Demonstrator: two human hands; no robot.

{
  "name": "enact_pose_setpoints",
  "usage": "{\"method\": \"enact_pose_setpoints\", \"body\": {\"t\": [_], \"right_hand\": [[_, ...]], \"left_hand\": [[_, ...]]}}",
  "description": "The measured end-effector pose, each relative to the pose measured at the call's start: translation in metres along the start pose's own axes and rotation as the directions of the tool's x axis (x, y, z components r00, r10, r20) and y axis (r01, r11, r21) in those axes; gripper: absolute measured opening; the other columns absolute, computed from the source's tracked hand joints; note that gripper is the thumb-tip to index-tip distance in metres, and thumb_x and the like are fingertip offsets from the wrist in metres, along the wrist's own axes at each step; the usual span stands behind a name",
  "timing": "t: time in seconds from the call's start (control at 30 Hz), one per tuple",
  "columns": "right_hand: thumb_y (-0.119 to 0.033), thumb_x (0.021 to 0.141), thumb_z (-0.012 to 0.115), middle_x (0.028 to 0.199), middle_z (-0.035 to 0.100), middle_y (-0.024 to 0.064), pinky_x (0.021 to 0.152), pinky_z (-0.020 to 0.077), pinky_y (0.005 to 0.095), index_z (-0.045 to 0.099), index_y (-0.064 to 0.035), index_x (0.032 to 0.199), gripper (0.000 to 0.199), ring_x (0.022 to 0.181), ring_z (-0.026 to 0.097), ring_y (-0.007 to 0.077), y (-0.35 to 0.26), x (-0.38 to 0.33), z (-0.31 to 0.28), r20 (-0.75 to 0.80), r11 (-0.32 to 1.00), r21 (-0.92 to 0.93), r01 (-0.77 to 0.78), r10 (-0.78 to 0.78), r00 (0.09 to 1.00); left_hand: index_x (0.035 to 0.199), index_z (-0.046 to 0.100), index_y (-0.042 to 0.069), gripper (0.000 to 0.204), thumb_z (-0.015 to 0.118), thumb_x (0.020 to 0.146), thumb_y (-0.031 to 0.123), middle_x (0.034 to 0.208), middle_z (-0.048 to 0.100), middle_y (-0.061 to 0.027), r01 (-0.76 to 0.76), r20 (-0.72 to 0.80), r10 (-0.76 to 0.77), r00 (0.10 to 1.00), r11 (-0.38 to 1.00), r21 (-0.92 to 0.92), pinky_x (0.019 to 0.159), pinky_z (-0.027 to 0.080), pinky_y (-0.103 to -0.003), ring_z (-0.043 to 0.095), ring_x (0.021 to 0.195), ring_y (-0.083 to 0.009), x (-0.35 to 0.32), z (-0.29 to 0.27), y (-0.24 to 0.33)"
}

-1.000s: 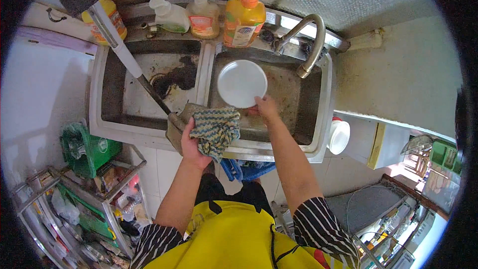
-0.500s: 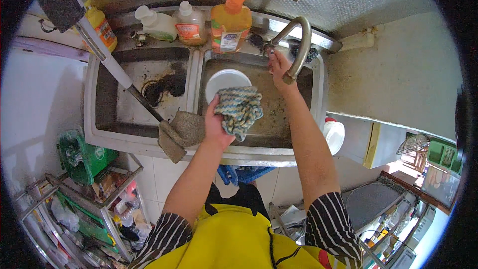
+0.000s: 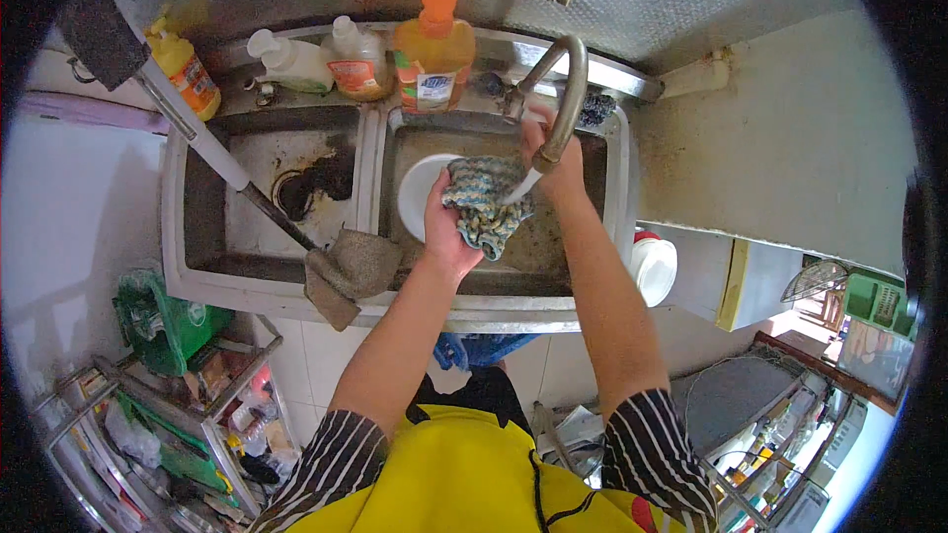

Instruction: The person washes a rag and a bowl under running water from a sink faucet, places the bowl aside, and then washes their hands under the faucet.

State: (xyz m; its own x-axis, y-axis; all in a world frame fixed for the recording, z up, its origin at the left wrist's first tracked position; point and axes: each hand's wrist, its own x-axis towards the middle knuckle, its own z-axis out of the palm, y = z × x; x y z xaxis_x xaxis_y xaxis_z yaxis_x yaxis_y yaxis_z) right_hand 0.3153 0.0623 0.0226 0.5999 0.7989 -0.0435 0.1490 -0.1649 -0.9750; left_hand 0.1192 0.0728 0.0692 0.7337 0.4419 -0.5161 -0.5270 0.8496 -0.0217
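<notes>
My left hand [image 3: 452,235] is closed on a crumpled, striped blue, cream and grey cloth [image 3: 481,199] above the right sink basin [image 3: 553,247]. A stream of water [image 3: 521,188] runs from the curved metal faucet [image 3: 575,89] onto the cloth's right side. Behind the cloth, a white round bowl [image 3: 417,199] lies in the basin, partly covered. My right hand [image 3: 563,170] is up at the faucet's base, its fingers curled at the handle; the spout hides part of them, and they are a little blurred.
Soap bottles line the sink's back ledge: orange [image 3: 434,54], clear [image 3: 357,64], white [image 3: 294,64] and yellow [image 3: 186,69]. A long pole [image 3: 197,128] slants over the left basin [image 3: 267,153], a brown-grey cloth [image 3: 354,266] at its lower end. A white container [image 3: 654,271] stands right of the sink.
Water now runs from the faucet, where none showed before. My left hand has brought the cloth under the stream. The view has shifted slightly.
</notes>
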Motion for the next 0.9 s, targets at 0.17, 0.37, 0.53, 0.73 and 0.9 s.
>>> {"method": "enact_pose_setpoints", "body": {"t": [0.17, 0.37, 0.53, 0.73, 0.9], "right_hand": [[-0.023, 0.092, 0.059, 0.091, 0.061, 0.0021, 0.067, 0.048, 0.0282, 0.06, -0.0031, 0.105, 0.023, 0.078, 0.058, 0.0135, -0.062, -0.091, 0.003, 0.157, 0.805, 0.111, -0.583, 0.565, 0.81], [-0.017, 0.092, 0.062, 0.09, 0.06, 0.0005, 0.074, 0.0468, 0.0246, 0.061, -0.0057, 0.106, 0.019, 0.083, 0.057, 0.0097, -0.031, -0.095, -0.006, -0.062, 0.82, 0.486, -0.302, 0.377, 0.924], [-0.022, 0.094, 0.056, 0.097, 0.064, 0.008, 0.078, 0.0495, 0.0349, 0.059, -0.004, 0.113, 0.026, 0.086, 0.061, 0.0211, 0.009, -0.108, 0.029, 0.044, 0.926, 0.191, -0.326, 0.323, 0.945], [-0.04, 0.092, 0.052, 0.107, 0.062, 0.0241, 0.086, 0.0454, 0.0502, 0.06, -0.0015, 0.11, 0.043, 0.097, 0.059, 0.0426, 0.01, -0.116, 0.068, -0.035, 0.896, -0.411, -0.169, 0.169, 0.985], [-0.042, 0.092, 0.051, 0.108, 0.061, 0.0268, 0.087, 0.0442, 0.051, 0.061, -0.0029, 0.107, 0.043, 0.104, 0.056, 0.0452, 0.026, -0.105, 0.074, -0.046, 0.843, -0.339, -0.418, 0.429, 0.902]], "left_hand": [[0.117, 0.058, 0.009, 0.057, 0.048, 0.09, 0.058, 0.113, 0.064, -0.0089, 0.01, -0.008, -0.01, 1.0, 0.995, 0.098, 0.089, 0.05, -0.043, 0.062, 0.101, -0.0259, 0.002, -0.01, 0.007], [0.111, 0.06, 0.006, 0.03, 0.061, 0.092, 0.029, 0.107, 0.067, -0.0085, 0.104, -0.215, 0.006, 0.977, 0.862, 0.497, 0.081, 0.055, -0.038, 0.067, 0.093, -0.023, 0.01, -0.033, 0.016], [0.115, 0.057, 0.003, 0.039, 0.048, 0.099, 0.038, 0.104, 0.064, -0.0098, 0.056, -0.36, 0.18, 0.915, 0.828, 0.557, 0.075, 0.054, -0.038, 0.064, 0.091, -0.0233, 0.026, -0.036, -0.018], [0.103, 0.064, 0.007, 0.052, 0.035, 0.1, 0.05, 0.091, 0.061, -0.0046, 0.004, -0.365, 0.188, 0.912, 0.884, 0.467, 0.072, 0.047, -0.034, 0.058, 0.083, -0.018, 0.032, -0.047, -0.025], [0.104, 0.063, 0.004, 0.061, 0.037, 0.096, 0.059, 0.093, 0.061, -0.008, 0.143, -0.36, 0.236, 0.903, 0.623, 0.769, 0.077, 0.046, -0.036, 0.058, 0.091, -0.0186, 0.037, -0.061, -0.01]]}}
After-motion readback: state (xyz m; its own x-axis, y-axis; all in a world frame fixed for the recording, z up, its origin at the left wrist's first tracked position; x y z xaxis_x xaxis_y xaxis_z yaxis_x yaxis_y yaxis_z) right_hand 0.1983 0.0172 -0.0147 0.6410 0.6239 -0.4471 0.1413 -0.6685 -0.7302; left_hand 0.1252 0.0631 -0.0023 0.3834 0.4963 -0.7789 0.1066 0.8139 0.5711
